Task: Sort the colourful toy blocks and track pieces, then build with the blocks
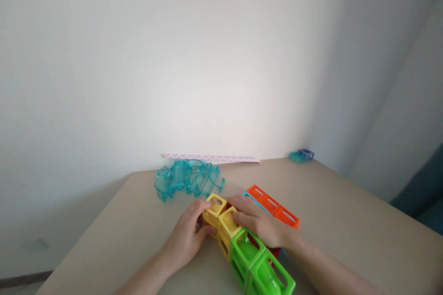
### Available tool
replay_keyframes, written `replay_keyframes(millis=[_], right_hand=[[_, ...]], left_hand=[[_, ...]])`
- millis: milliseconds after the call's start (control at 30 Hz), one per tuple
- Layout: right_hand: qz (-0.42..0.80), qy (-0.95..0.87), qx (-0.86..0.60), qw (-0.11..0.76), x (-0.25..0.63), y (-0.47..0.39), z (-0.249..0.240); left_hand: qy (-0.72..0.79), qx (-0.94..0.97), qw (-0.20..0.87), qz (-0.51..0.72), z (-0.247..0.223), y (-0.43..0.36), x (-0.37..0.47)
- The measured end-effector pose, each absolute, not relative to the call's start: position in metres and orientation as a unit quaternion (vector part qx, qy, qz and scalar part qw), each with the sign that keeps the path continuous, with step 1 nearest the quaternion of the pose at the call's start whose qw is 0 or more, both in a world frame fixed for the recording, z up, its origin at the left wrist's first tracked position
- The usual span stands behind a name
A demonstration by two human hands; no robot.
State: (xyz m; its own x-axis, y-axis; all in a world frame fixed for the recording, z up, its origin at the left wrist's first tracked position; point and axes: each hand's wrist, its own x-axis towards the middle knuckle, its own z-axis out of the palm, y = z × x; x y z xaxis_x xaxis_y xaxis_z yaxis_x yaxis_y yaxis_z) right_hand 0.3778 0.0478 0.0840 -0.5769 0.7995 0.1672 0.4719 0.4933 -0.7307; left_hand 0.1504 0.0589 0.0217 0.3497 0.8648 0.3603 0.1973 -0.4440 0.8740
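Observation:
A row of hollow plastic toy blocks slants across the table in front of me. Two yellow blocks [224, 237] form its far end, and green blocks [246, 258] make up the near end. My left hand [183, 237] pinches the farthest yellow block between thumb and fingers. Over the right side of the row lies my right hand [259, 221], its fingers closed on the other yellow block. Part of a red piece [275, 252] shows beneath the right wrist, mostly hidden. Just beyond that hand is a row of orange open-frame blocks [272, 203] with a light blue edge beside it.
Translucent teal track pieces [178, 176] lie in a heap at the table's back left. A pink strip with a zigzag pattern [211, 158] runs along the wall. In the far right corner sit a dark blue block [307, 154] and another teal piece [296, 157].

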Motion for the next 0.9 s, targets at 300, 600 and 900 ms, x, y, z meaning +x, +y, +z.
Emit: replay_keyframes(millis=[300, 600, 900], right_hand=[[0.216, -0.817, -0.465, 0.263, 0.384, 0.058, 0.077], [0.103, -0.762, -0.587, 0.255, 0.404, 0.083, 0.069], [0.042, -0.693, -0.68, 0.233, 0.411, 0.099, 0.065]], left_hand=[[0.401, 0.681, 0.392, 0.471, 0.028, 0.05, 0.149], [0.356, 0.723, 0.365, 0.466, 0.032, 0.048, 0.147], [0.281, 0.847, 0.265, 0.366, 0.033, 0.032, 0.149]])
